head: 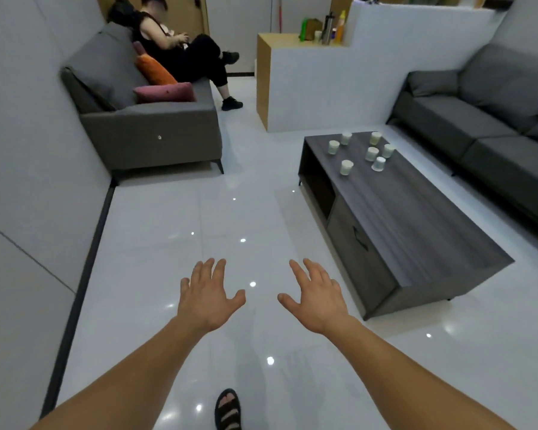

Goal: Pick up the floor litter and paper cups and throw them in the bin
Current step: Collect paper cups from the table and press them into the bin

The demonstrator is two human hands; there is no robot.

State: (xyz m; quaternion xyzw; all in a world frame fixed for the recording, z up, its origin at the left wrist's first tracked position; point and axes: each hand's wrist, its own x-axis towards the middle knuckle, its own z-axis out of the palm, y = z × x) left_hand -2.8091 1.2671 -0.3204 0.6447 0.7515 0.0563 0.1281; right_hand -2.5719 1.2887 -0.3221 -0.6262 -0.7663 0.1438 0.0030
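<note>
Reaching forward with left hand and right hand, both empty and splayed. Sitting ahead and rightward on the coffee table, well apart: paper cups, nearer the right hand.

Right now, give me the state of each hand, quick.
Left hand: open, fingers spread, holding nothing.
Right hand: open, fingers spread, holding nothing.
</note>
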